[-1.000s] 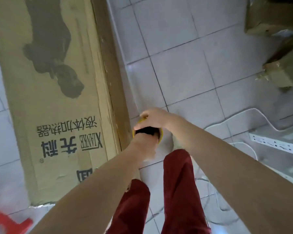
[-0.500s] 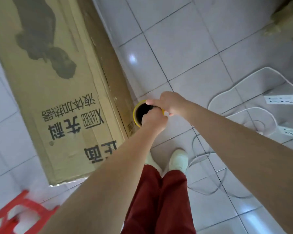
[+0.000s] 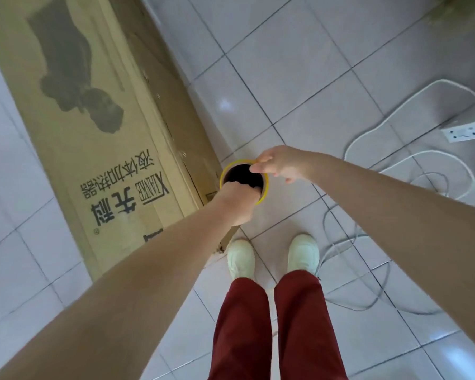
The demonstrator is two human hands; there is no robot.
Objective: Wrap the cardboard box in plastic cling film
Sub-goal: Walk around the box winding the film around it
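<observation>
One film roll [image 3: 242, 172], core upward | left hand [image 3: 237, 200] grips rim | right hand [image 3: 279, 164] pinches rim | cardboard box [image 3: 93, 119] runs lengthwise away

On your cardboard box [image 3: 107, 149] you can read, upside down from where you stand, "液体加热器", then the brand "XIANKE" beside large "先科", with a small ® mark nearby.

The roll [image 3: 261, 197] stands just right of the cardboard box [image 3: 99, 149].
</observation>
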